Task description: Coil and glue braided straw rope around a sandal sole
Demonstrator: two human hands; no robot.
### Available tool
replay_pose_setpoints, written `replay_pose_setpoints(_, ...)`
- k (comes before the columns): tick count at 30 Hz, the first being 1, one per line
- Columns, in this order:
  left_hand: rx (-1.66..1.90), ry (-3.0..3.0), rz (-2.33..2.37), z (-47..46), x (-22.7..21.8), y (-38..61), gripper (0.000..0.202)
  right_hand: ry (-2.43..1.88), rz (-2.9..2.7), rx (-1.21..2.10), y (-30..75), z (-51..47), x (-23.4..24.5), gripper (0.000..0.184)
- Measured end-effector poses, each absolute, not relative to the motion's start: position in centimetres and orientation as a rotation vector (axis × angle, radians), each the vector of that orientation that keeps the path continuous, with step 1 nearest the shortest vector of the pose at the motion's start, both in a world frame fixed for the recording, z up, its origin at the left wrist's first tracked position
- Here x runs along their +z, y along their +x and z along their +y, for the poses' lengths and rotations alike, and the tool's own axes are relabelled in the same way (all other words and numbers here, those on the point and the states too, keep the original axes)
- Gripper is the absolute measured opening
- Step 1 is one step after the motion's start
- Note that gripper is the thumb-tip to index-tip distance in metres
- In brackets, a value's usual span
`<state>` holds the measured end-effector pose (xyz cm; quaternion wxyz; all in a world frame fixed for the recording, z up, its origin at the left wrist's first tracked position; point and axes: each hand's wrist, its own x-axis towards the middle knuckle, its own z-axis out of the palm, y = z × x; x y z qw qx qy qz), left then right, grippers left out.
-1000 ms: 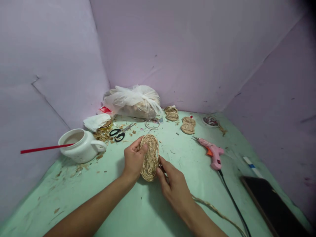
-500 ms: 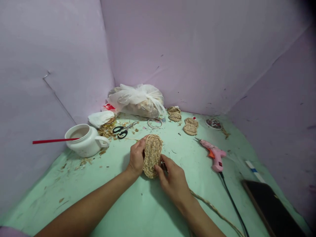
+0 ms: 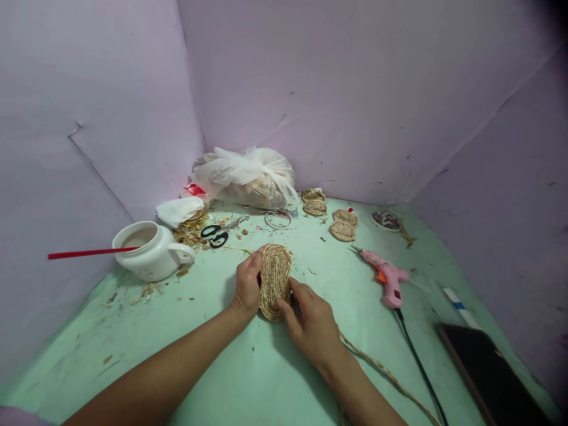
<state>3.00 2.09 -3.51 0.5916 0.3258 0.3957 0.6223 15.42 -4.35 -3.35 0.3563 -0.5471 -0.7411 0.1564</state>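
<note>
An oval sole of coiled, braided straw (image 3: 275,278) is held between my two hands, its face toward me. My left hand (image 3: 248,284) is closed on its left edge, fingers partly hidden behind it. On the lower right edge, my right hand (image 3: 310,319) pinches it, thumb on the front and fingers at the side and back. A straw braid (image 3: 381,373) trails from beneath my right wrist toward the bottom right. Right of the hands lies a pink glue gun (image 3: 386,275) with an orange trigger, its nozzle pointing left.
Black-handled scissors (image 3: 222,232) lie behind my left hand, near a white pot (image 3: 153,263) with a red stick. A tied plastic bag (image 3: 248,177) rests by the wall. Small woven pieces (image 3: 344,226) and a dish (image 3: 386,220) sit at the back; a dark phone (image 3: 483,367) lies right.
The view has shifted very slightly. Both hands keep the same hold on the straw sole, which has barely moved.
</note>
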Motion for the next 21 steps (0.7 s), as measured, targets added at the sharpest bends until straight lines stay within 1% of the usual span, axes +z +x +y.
replay_pose_setpoints(4, 1.451, 0.784, 0.945, 2.0, -3.4, 3.2, 0.041, -1.409, -1.908, 0.445, 15.6, -4.4, -3.4, 0.04)
replay_pose_setpoints(9, 1.398, 0.83, 0.988, 2.1, -3.2, 3.3, 0.035, -1.37, -1.901, 0.555, 16.4, -4.2, -3.2, 0.036)
replay_pose_setpoints(15, 1.34, 0.844, 1.01, 2.0, -3.2, 3.2, 0.029, -1.401, -1.893, 0.604, 16.6, -4.2, -3.0, 0.038)
replay_pose_setpoints(17, 1.325, 0.824, 1.005, 1.8, -3.3, 3.3, 0.03, -1.43, -1.882, 0.59, 16.1, -4.6, -3.2, 0.046)
replay_pose_setpoints(21, 1.31, 0.755, 0.97, 1.3, -3.6, 3.6, 0.035, -1.554, -1.865, 0.495, 14.6, -5.3, -3.5, 0.08)
